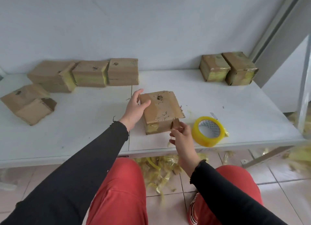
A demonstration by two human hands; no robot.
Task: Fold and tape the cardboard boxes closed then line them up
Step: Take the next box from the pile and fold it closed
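At frame centre the left hand (134,107) rests spread on the box (159,113), while the right hand (180,134) pinches its lower-right flap (175,123).

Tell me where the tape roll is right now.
In the head view, the yellow tape roll lies on the white table near its front edge, just right of the right hand and the open box.
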